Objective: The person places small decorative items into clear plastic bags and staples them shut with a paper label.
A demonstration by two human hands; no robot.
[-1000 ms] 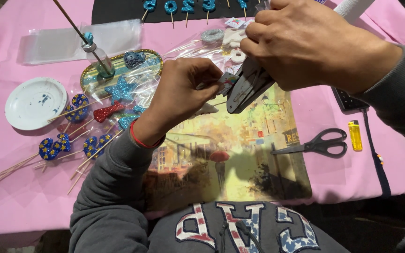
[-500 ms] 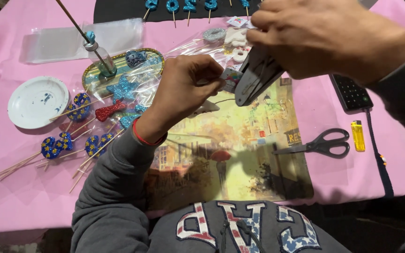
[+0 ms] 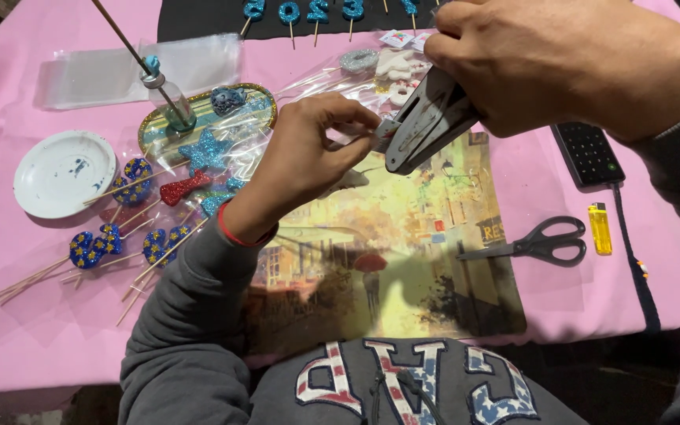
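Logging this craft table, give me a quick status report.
Right hand grips stapler. Left hand pinches clear bag edge at its jaws. Scissors lie apart.

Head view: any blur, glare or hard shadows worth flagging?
Head view: mostly sharp; right hand looms large, slightly soft, near the lens; glare on the cellophane; soft shadows across the picture mat; left hand crisp at the stapler.

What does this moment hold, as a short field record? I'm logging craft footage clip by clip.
Right hand: grips a grey stapler, tilted
Left hand: pinches the edge of a clear plastic bag at the stapler's mouth
Surface: pink tablecloth with a picture mat
Right side: black scissors, yellow lighter
Left side: white plate, glitter toppers on sticks
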